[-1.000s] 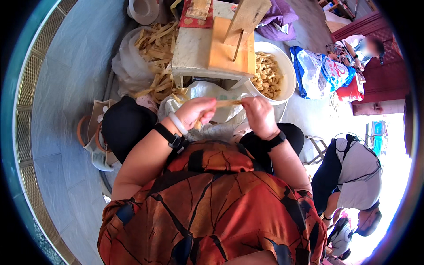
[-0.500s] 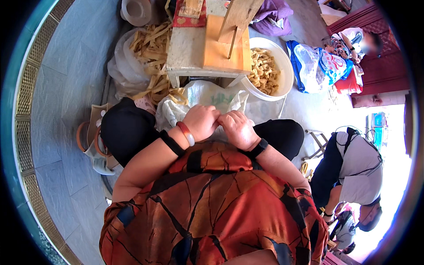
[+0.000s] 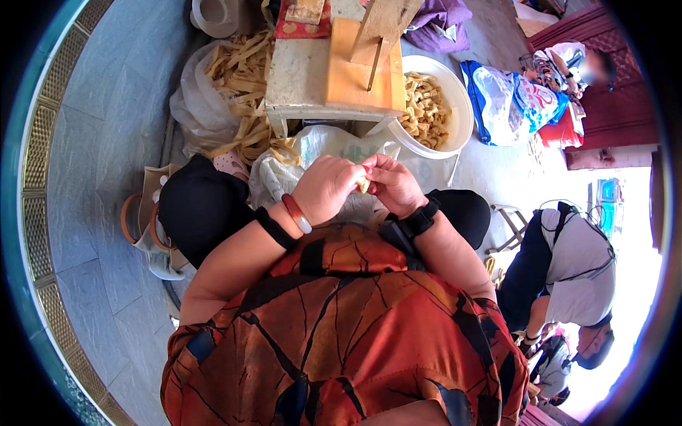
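Observation:
In front of my torso, over my lap, my two hands meet. A small tan piece of knotted strip (image 3: 364,186) shows between them, much of it hidden. My left hand (image 3: 330,188) is closed round it, back of the hand up, with a red-and-white bangle and a black band behind it. The thumb and fingers of my right hand (image 3: 396,186) pinch at the same piece from the other side; a black watch is on that wrist. Just beyond my hands, a white woven sack (image 3: 312,145) lies across my lap.
A low bench (image 3: 295,85) holds a wooden board (image 3: 344,89) with an upright plank (image 3: 380,32). Left of it, long tan strips (image 3: 238,67) spill from a plastic bag. Knotted pieces (image 3: 425,117) fill a white bucket (image 3: 465,117). Other people sit at right.
My right hand has turned, its wrist rolling so that the thumb and fingertips show. The small knotted strip has come into view between my hands. The left hand is nearly still.

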The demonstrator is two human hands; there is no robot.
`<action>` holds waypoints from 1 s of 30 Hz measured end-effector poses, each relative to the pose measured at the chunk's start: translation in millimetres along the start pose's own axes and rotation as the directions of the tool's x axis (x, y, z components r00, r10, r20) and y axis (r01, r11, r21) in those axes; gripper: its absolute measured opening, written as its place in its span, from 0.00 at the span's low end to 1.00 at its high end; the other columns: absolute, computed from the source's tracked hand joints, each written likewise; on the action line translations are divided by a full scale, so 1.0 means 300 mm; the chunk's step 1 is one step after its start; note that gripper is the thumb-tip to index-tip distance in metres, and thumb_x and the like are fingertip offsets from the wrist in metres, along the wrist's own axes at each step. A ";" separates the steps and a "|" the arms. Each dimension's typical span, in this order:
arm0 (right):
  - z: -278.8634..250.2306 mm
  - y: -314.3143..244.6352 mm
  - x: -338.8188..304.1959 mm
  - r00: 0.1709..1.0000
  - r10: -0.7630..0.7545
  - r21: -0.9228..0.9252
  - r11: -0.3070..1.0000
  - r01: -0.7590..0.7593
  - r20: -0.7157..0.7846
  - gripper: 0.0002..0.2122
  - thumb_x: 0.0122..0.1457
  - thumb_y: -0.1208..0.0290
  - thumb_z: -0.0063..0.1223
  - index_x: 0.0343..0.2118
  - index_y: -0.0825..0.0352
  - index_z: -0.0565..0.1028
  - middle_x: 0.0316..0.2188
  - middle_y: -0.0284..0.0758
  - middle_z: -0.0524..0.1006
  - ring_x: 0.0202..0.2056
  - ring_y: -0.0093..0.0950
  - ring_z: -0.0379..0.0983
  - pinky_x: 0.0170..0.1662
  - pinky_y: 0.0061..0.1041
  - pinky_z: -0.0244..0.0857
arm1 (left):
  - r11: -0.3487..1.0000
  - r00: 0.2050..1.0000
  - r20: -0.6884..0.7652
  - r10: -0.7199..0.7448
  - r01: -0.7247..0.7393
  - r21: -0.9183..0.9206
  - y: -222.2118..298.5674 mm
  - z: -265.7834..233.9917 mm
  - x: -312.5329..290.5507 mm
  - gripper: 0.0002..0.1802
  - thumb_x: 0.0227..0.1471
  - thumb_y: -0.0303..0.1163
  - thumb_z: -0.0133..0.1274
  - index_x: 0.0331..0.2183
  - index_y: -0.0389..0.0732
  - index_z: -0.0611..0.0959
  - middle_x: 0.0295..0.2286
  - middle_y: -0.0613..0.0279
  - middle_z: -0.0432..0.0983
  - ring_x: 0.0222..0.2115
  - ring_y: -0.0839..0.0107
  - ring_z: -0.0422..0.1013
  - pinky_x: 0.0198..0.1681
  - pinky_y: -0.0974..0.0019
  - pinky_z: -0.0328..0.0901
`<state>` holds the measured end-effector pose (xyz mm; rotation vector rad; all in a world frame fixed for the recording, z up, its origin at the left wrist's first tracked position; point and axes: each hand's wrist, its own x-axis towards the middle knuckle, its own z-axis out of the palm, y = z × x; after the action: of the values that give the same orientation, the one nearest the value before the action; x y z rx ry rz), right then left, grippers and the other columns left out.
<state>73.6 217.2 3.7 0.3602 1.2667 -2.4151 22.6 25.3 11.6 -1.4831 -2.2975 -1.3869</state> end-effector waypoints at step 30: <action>0.063 -0.012 -0.037 0.975 -0.182 -0.517 0.851 0.091 -0.129 0.07 0.61 0.73 0.53 0.35 0.72 0.72 0.27 0.33 0.77 0.26 0.18 0.73 0.30 0.17 0.69 | -0.051 0.792 0.395 -0.466 0.422 -0.905 -0.073 0.022 -0.048 0.10 0.58 0.27 0.50 0.42 0.36 0.74 0.37 0.63 0.73 0.35 0.72 0.73 0.39 0.71 0.68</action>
<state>81.1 205.8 21.4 0.3355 2.0042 -2.0726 16.2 17.3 -13.3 -0.4800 -1.6682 -3.6150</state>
